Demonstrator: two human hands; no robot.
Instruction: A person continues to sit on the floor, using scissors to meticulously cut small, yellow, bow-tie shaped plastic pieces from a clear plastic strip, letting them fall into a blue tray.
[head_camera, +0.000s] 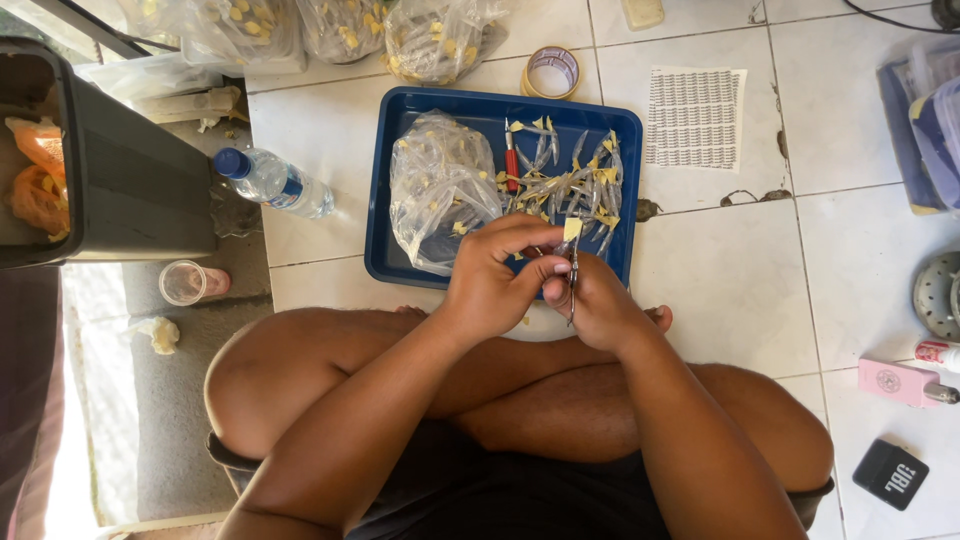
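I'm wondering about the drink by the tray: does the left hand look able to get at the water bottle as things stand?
Probably yes, once freed. The water bottle lies on bare tile left of the blue tray, nothing between. But the left hand now pinches a small yellow-tagged piece with the right hand.

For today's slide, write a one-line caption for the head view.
Seated cross-legged on a tiled floor, left hand and right hand hold a small yellow-tagged metal piece above a blue tray of similar pieces.

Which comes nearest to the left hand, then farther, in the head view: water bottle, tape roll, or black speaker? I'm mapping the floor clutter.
From the left hand:
1. Water bottle, on the tiles left of the blue tray.
2. Tape roll, above the tray's top edge.
3. Black speaker, far lower right.
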